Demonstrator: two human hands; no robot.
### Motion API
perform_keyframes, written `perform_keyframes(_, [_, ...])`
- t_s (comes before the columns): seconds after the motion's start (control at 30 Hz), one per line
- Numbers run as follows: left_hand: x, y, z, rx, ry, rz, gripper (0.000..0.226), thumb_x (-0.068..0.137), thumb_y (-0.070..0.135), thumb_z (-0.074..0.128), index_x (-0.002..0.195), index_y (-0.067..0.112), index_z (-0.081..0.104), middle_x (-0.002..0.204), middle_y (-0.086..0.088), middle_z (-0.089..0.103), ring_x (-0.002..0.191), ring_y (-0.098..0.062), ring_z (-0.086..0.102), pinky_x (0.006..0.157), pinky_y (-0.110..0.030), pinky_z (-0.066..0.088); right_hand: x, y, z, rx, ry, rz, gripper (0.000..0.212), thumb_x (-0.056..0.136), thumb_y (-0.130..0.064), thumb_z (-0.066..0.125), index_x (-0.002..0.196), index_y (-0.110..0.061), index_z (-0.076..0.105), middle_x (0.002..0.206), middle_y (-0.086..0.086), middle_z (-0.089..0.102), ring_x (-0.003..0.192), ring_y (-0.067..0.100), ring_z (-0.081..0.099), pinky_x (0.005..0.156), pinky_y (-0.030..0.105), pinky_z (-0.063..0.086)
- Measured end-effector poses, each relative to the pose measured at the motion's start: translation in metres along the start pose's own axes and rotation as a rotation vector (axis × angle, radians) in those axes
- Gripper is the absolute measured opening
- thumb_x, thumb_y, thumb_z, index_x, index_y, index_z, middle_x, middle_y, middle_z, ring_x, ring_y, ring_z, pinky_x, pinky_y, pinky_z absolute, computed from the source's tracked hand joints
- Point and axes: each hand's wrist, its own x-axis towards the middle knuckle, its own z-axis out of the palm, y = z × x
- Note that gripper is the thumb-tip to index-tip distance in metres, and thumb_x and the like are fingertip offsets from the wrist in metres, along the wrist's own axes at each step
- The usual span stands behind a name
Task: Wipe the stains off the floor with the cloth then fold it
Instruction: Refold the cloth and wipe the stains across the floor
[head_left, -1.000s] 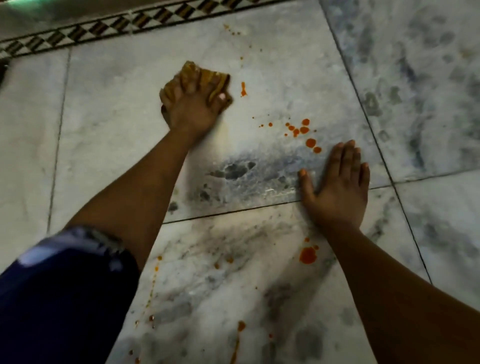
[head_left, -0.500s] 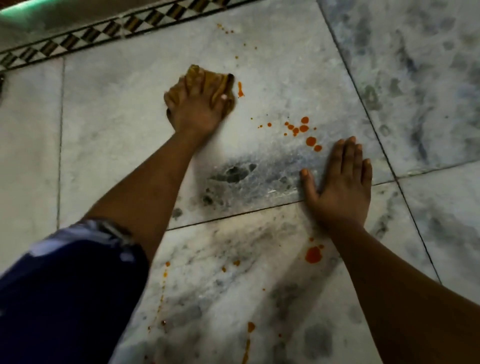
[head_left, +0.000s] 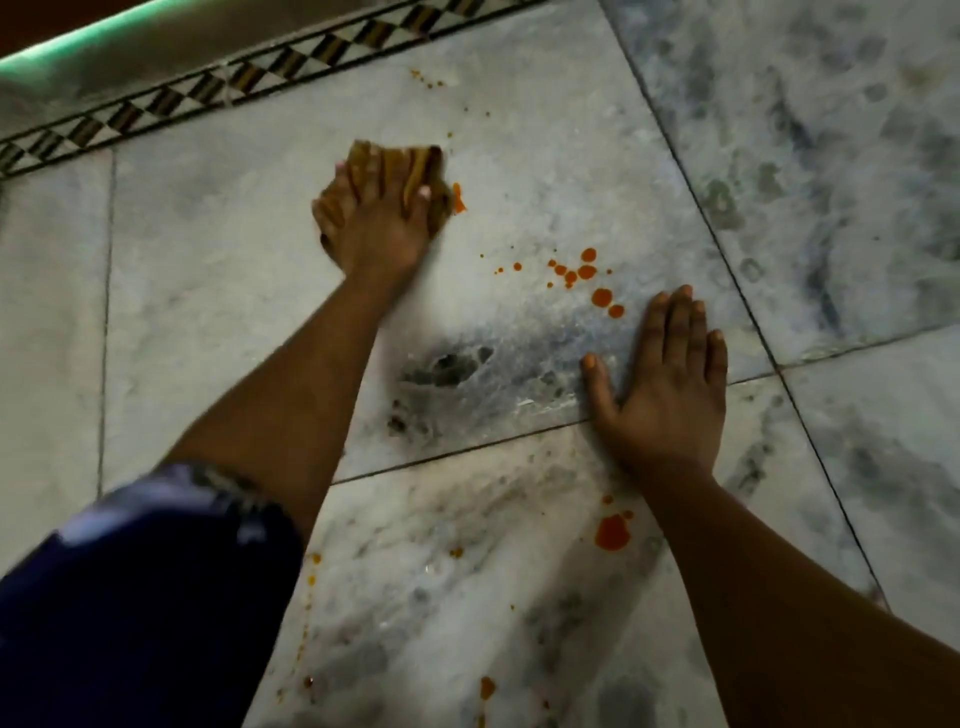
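Note:
My left hand (head_left: 379, 223) grips a bunched brown-yellow cloth (head_left: 436, 174) and presses it on the white marble floor (head_left: 218, 249). An orange streak (head_left: 458, 198) lies right at the cloth's right edge. A cluster of orange drops (head_left: 584, 278) sits between my two hands. My right hand (head_left: 665, 384) lies flat on the floor with fingers straight, palm down, across a tile joint. A larger orange blot (head_left: 613, 532) shows beside my right wrist. More small orange spots (head_left: 485, 688) are scattered on the near tile.
A patterned black-and-tan border strip (head_left: 249, 78) runs along the far edge of the floor, with a green-lit ledge (head_left: 78, 47) beyond it. Tiny orange specks (head_left: 426, 80) lie near the border. My dark blue sleeve (head_left: 130, 597) fills the lower left.
My left hand has slid the cloth slightly right, up against the orange streak. My right hand stays flat in the same place. The view shifted a little.

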Motion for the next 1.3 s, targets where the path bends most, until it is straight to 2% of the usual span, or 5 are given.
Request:
perform_keyframes(0.3, [-0.03,-0.004,-0.001,0.19,-0.098,0.556,0.065,0.085,0.066,0.01,0.146,0.045,0.009,0.159,0.009,0.005,0.146,-0.024,-0.003,0.113,-0.051,-0.001,-0.001,0.0,0.0,-0.008,0.028,0.007,0.083,0.087,-0.06,0.024,0.149,-0.005,0.015,0.156,0.015,0.014,0.145,0.026,0.013,0.116,0.038,0.004])
perform_keyframes(0.53, [0.068,0.027,-0.01,0.153,-0.154,0.196,0.06,0.096,0.057,0.018,0.149,0.035,0.002,0.159,0.003,-0.009,0.144,-0.029,-0.015,0.11,-0.061,-0.01,-0.001,-0.001,0.002,-0.048,0.006,-0.005,0.085,0.086,-0.063,0.017,0.15,-0.009,0.007,0.158,0.011,0.004,0.146,0.02,0.003,0.117,0.034,-0.002])
perform_keyframes(0.73, [-0.009,-0.01,-0.005,0.232,-0.156,0.575,0.064,0.086,0.064,0.007,0.146,0.043,0.001,0.159,0.007,-0.006,0.145,-0.027,-0.012,0.111,-0.056,-0.005,-0.002,-0.001,0.0,-0.032,0.004,-0.005,0.084,0.087,-0.063,0.019,0.15,-0.008,0.01,0.158,0.012,0.008,0.146,0.022,0.007,0.117,0.034,0.001])
perform_keyframes(0.97, [0.083,0.023,-0.01,0.111,-0.195,0.154,0.06,0.096,0.057,0.019,0.149,0.035,0.001,0.158,0.002,-0.012,0.143,-0.031,-0.016,0.109,-0.061,-0.011,-0.002,0.001,0.0,-0.046,-0.015,0.008,0.084,0.086,-0.063,0.019,0.15,-0.01,0.007,0.158,0.011,0.005,0.146,0.02,0.004,0.117,0.034,-0.001])
perform_keyframes(1.3, [0.082,-0.035,-0.014,0.162,-0.117,0.275,0.071,0.086,0.068,0.016,0.149,0.036,0.008,0.159,0.001,-0.002,0.145,-0.03,-0.005,0.114,-0.05,-0.004,-0.003,-0.001,-0.001,-0.032,-0.036,0.014,0.082,0.088,-0.062,0.021,0.151,-0.012,0.003,0.158,0.008,0.001,0.146,0.018,-0.002,0.117,0.035,-0.001])
